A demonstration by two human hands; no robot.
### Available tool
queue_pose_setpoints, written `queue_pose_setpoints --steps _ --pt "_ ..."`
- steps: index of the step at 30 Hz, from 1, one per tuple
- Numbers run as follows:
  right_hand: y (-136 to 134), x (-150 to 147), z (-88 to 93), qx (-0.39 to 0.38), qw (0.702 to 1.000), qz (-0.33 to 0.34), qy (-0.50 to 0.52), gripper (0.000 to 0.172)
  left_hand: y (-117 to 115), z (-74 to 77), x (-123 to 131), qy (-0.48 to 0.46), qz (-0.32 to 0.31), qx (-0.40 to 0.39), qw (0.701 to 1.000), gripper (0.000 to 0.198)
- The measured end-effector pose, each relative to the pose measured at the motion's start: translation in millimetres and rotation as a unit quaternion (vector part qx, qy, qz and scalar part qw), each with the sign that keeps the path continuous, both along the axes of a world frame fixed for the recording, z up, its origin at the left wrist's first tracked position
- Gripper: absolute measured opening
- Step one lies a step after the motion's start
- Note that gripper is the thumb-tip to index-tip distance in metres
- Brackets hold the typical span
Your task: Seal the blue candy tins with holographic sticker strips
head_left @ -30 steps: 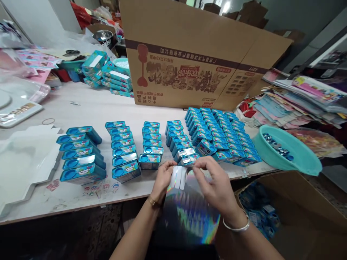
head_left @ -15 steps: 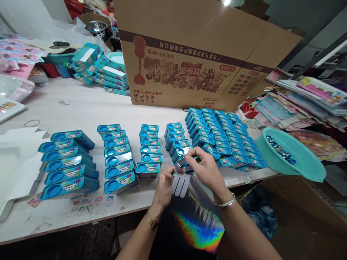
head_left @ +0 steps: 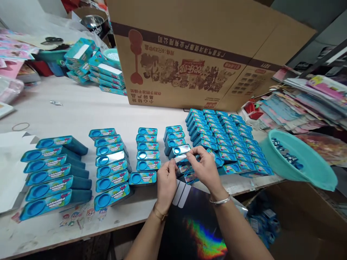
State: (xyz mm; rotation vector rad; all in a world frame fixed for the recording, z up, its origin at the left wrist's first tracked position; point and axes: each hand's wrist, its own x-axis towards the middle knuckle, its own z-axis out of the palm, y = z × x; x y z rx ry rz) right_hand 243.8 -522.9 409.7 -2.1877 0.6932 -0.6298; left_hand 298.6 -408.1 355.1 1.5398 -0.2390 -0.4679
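Note:
Between the fingertips of both hands stretches a small clear sticker [head_left: 180, 158]. My left hand [head_left: 166, 182] pinches its left end, and my right hand [head_left: 204, 168] pinches the other. Just beyond it stands a small blue box [head_left: 181, 149] with a round recess in its top; I cannot tell whether the sticker touches it. Below my hands lies a dark, shiny sheet [head_left: 193, 220] with rainbow reflections and pale sticker strips [head_left: 181, 194] near its top edge. Similar blue boxes stand in rows to the left [head_left: 112, 196] and in a dense block [head_left: 227, 141] to the right.
A large cardboard carton [head_left: 184, 47] stands behind the rows. At right, a turquoise basin [head_left: 317, 166] holds shiny small pieces, beside piled printed sheets [head_left: 300, 104]. Teal display boxes [head_left: 81, 54] are stacked at back left. An open carton [head_left: 303, 220] sits below the table edge.
My hands have moved slightly up toward the blue box, and the sticker is now drawn flat between them. Fewer pale strips show on the sheet. The view has shifted a little.

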Motion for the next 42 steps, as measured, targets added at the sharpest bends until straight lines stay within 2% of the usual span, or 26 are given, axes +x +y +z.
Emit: queue_pose_setpoints --steps 4,7,12,16,19,22,25,28,32,37,40,42 --pt "-1 3 -10.7 -0.116 0.993 -0.028 -0.001 0.015 -1 -1.7 2 -0.029 0.002 0.022 0.999 0.042" --pt "0 3 -16.7 -0.148 0.987 -0.055 0.01 0.014 0 -4.0 1 -0.04 0.0 0.036 0.999 0.041" --pt "1 4 -23.8 -0.127 0.99 -0.053 0.025 0.014 -4 -9.3 2 -0.037 -0.01 0.052 0.998 0.042" --pt "-1 5 -27.5 -0.119 0.991 -0.045 0.048 0.014 -9 -12.0 2 -0.009 -0.009 0.033 0.999 0.043" --pt "-3 7 -30.3 -0.113 0.991 -0.052 0.047 0.001 -12 -11.9 3 0.006 -0.014 0.028 0.999 0.043" --pt "-7 10 -32.2 -0.109 0.992 -0.06 0.038 0.016 -10 -10.8 7 -0.017 -0.023 0.061 0.998 0.041" --pt "-9 8 -29.1 -0.088 0.995 -0.044 0.031 0.025 -1 -9.8 7 -0.049 -0.036 0.093 0.994 0.035" --pt "-6 -12 -18.9 -0.066 0.996 -0.044 -0.028 0.026 15 -8.7 -2 -0.05 -0.048 0.062 0.996 0.034" --pt "17 -62 -8.7 -0.12 0.991 -0.017 -0.06 0.012 35 -5.3 -16 -0.017 -0.102 0.02 0.994 0.039" --pt "53 -113 -26.7 -0.227 0.97 0.086 0.014 0.012 50 5.7 -21 -0.01 -0.226 0.014 0.974 0.027" --pt "66 -124 -37.8 -0.259 0.96 0.104 0.012 0.019 56 15.3 -26 -0.037 -0.236 0.021 0.971 0.028" --pt "69 -127 -39.0 -0.269 0.958 0.103 0.0 0.021 59 21.6 -31 -0.043 -0.226 0.02 0.973 0.023"
